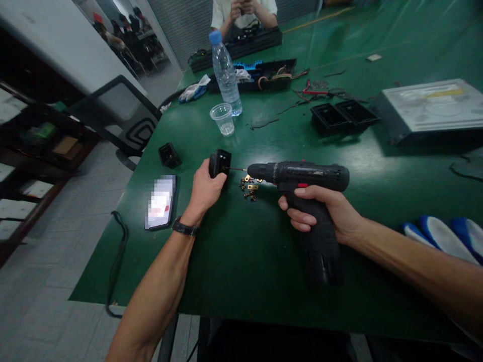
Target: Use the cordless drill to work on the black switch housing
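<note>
My left hand (207, 185) is closed round a small black plastic socket housing (219, 162), its open face turned to the right. In my right hand (320, 208) is a black cordless drill (311, 173), gripped by its handle and pointing left. The drill's long thin bit (237, 169) reaches to the housing; whether its tip sits in a screw is hidden. Below the chuck lies a small pile of brass pieces and screws (249, 188). Another black plastic housing (169, 155) stands on the table to the left.
A phone (161, 202) lies left of my forearm. Beyond my hands stand a plastic cup (222, 119) and a water bottle (226, 75). Black boxes (343, 116), a metal-topped case (433, 105) and blue-white gloves (441, 236) are at the right. A person (244, 15) sits opposite.
</note>
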A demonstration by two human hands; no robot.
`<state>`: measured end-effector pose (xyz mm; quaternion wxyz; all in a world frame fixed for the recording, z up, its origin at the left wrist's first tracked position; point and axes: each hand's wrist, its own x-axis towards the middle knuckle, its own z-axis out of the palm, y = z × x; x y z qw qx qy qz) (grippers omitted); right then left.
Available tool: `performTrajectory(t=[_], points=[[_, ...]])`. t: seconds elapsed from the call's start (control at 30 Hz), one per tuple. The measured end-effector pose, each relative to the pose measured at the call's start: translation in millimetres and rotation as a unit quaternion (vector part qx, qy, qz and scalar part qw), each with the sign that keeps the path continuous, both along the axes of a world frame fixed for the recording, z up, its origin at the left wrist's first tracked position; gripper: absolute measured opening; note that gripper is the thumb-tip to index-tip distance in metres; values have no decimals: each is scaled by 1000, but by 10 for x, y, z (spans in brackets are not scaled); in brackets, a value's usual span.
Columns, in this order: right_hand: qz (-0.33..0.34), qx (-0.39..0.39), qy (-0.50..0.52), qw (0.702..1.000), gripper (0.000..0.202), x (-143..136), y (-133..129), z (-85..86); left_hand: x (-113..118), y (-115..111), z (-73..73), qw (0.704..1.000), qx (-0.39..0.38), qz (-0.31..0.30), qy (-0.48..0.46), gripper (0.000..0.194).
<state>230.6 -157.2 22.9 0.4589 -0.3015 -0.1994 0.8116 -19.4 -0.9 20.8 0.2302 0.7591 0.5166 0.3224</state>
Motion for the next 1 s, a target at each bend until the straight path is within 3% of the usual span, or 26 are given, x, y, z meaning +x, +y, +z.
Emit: performTrajectory(t=[1.0], points=[[-4,-11,-14,1000,23,0,-13,-7,7,11,-22,1000,-5,11,-5,25]])
